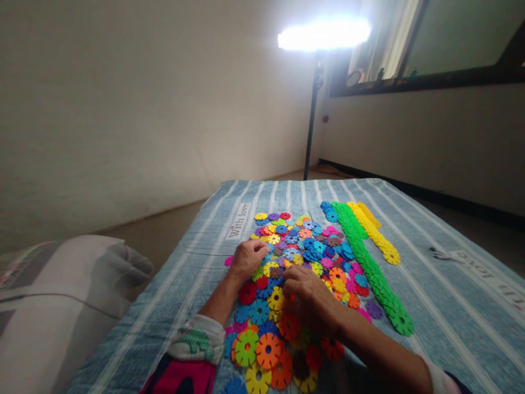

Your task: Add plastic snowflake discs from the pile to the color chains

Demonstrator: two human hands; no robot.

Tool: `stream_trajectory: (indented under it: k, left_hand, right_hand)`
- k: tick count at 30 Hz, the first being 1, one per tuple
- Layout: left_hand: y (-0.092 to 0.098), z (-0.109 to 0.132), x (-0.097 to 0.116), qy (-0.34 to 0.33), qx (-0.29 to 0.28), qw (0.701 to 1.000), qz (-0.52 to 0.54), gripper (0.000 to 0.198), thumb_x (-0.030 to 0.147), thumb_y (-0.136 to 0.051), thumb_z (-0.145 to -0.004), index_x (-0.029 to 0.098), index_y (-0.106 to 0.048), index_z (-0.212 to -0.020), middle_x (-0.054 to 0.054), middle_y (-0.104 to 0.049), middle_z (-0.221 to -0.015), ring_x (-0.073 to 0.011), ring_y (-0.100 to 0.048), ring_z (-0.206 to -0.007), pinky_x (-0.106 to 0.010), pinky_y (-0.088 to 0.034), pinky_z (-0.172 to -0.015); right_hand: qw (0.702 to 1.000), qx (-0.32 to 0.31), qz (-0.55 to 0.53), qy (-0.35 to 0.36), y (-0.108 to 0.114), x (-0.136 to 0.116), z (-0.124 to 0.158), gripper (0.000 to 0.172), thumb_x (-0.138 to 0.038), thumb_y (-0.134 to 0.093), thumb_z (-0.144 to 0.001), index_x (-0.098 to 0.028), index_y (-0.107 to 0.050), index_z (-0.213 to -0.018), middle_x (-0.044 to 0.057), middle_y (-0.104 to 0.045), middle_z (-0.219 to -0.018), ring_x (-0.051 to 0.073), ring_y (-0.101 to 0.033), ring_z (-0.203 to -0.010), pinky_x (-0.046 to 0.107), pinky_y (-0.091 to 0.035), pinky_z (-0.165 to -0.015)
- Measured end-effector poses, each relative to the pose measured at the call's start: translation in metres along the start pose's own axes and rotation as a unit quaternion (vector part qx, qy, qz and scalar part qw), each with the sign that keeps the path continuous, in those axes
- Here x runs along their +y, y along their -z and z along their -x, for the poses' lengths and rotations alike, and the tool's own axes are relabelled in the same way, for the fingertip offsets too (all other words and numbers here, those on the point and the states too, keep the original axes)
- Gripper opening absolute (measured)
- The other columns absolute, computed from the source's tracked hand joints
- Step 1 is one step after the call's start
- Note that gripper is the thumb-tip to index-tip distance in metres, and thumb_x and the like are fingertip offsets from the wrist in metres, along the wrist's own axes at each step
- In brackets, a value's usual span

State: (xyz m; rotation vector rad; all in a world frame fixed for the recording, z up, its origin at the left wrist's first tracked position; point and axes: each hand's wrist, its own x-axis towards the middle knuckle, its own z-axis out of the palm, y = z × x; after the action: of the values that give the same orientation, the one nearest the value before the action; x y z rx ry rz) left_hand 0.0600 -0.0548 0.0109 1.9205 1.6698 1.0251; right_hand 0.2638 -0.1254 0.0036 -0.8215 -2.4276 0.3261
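A spread pile of colourful notched plastic discs, flower-shaped with a hole in the middle, lies on the striped cloth. My left hand is over the pile's left side, its thumb and fingers drawn together near the discs; whatever may be between them is too small to name. Lower and to the right, my right hand reaches into the middle of the pile with curled fingers, and its fingertips are hidden behind the hand. To the right of the pile lies a long overlapping row of green discs, alongside a shorter yellow row.
A few blue discs lie at the green row's far end. The blue striped cloth covers the work surface. Behind it stands a bright lamp on a pole. At the left is a grey-white covered object beside the wall.
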Motion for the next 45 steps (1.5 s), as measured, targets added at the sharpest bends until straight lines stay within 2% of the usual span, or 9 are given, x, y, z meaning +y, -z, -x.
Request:
stream_trajectory:
  k: [5,10,14,19,22,26,30,37,45]
  left_hand:
    - [0.001,0.000,0.000,0.003,-0.004,1.000,0.002,0.026,0.037,-0.056,-0.071,0.016,-0.069,-0.066,0.001,-0.066,-0.063,-0.0149,-0.059,-0.064,-0.024,-0.043,-0.063]
    - [0.000,-0.001,0.000,0.005,0.002,1.000,-0.011,0.025,0.037,-0.056,-0.072,0.016,-0.067,-0.063,0.001,-0.063,-0.060,-0.0144,-0.057,-0.061,-0.024,-0.042,-0.061]
    - [0.002,0.004,0.025,-0.007,0.013,1.000,0.005,0.024,0.034,-0.057,-0.073,0.016,-0.068,-0.063,0.001,-0.065,-0.061,-0.0145,-0.058,-0.063,-0.024,-0.043,-0.063]
    - [0.002,0.023,0.075,-0.017,-0.130,0.979,0.154,0.023,0.036,-0.064,-0.073,0.016,-0.072,-0.080,-0.001,-0.069,-0.070,-0.0147,-0.061,-0.065,-0.024,-0.048,-0.064]
    - [-0.001,0.033,0.090,0.006,-0.211,0.952,0.222,0.025,0.035,-0.064,-0.074,0.014,-0.071,-0.085,-0.001,-0.066,-0.066,-0.0136,-0.059,-0.060,-0.025,-0.048,-0.061]
    - [-0.004,0.035,0.090,0.000,-0.228,0.949,0.217,0.024,0.036,-0.062,-0.076,0.013,-0.070,-0.073,-0.001,-0.062,-0.061,-0.0121,-0.055,-0.060,-0.024,-0.044,-0.060]
    - [-0.004,0.034,0.089,-0.009,-0.241,0.950,0.200,0.029,0.042,-0.063,-0.074,0.014,-0.072,-0.075,-0.001,-0.062,-0.065,-0.0127,-0.052,-0.062,-0.023,-0.041,-0.057]
    - [-0.008,0.033,0.086,0.020,-0.235,0.948,0.216,0.030,0.044,-0.065,-0.072,0.015,-0.072,-0.071,-0.001,-0.060,-0.062,-0.0126,-0.049,-0.060,-0.023,-0.039,-0.055]
    - [-0.011,0.033,0.081,0.047,-0.220,0.933,0.281,0.024,0.037,-0.071,-0.070,0.014,-0.074,-0.076,0.000,-0.061,-0.063,-0.0108,-0.050,-0.060,-0.022,-0.040,-0.057]
  right_hand:
    - [0.997,0.033,-0.054,-0.044,0.025,-0.007,0.000,0.020,-0.003,-0.071,-0.072,-0.018,-0.059,-0.070,0.005,-0.066,-0.096,0.018,-0.060,-0.091,0.029,-0.045,-0.079]
    - [0.990,0.067,-0.049,-0.117,0.056,0.009,0.009,0.017,-0.008,-0.068,-0.079,-0.019,-0.058,-0.072,0.005,-0.067,-0.091,0.019,-0.062,-0.085,0.030,-0.046,-0.075]
    - [0.985,0.100,-0.040,-0.138,0.067,0.019,0.014,0.017,-0.012,-0.071,-0.079,-0.018,-0.057,-0.070,0.004,-0.067,-0.084,0.018,-0.062,-0.077,0.029,-0.044,-0.071]
    - [0.977,0.099,-0.044,-0.181,0.070,0.013,0.012,0.012,-0.018,-0.069,-0.080,-0.019,-0.062,-0.070,-0.001,-0.063,-0.065,0.013,-0.057,-0.059,0.023,-0.038,-0.058]
    - [0.974,0.095,-0.058,-0.200,0.071,0.007,0.010,0.015,-0.020,-0.068,-0.081,-0.018,-0.062,-0.068,-0.003,-0.062,-0.059,0.011,-0.055,-0.053,0.021,-0.034,-0.052]
    - [0.969,0.092,-0.049,-0.226,0.070,0.004,0.008,0.018,-0.024,-0.068,-0.081,-0.017,-0.062,-0.066,-0.002,-0.061,-0.057,0.012,-0.055,-0.052,0.021,-0.032,-0.051]
    - [0.966,0.082,-0.050,-0.241,0.069,0.003,0.006,0.019,-0.030,-0.069,-0.082,-0.018,-0.065,-0.068,-0.001,-0.062,-0.057,0.012,-0.055,-0.053,0.021,-0.031,-0.050]
    - [0.961,0.083,-0.080,-0.250,0.065,0.004,0.003,0.006,-0.021,-0.067,-0.081,-0.019,-0.069,-0.076,0.000,-0.066,-0.063,0.012,-0.058,-0.056,0.020,-0.034,-0.053]
    - [0.963,0.080,-0.122,-0.228,0.068,0.002,0.003,0.022,-0.014,-0.053,-0.085,-0.016,-0.071,-0.073,-0.004,-0.053,-0.055,0.008,-0.044,-0.051,0.020,-0.027,-0.050]
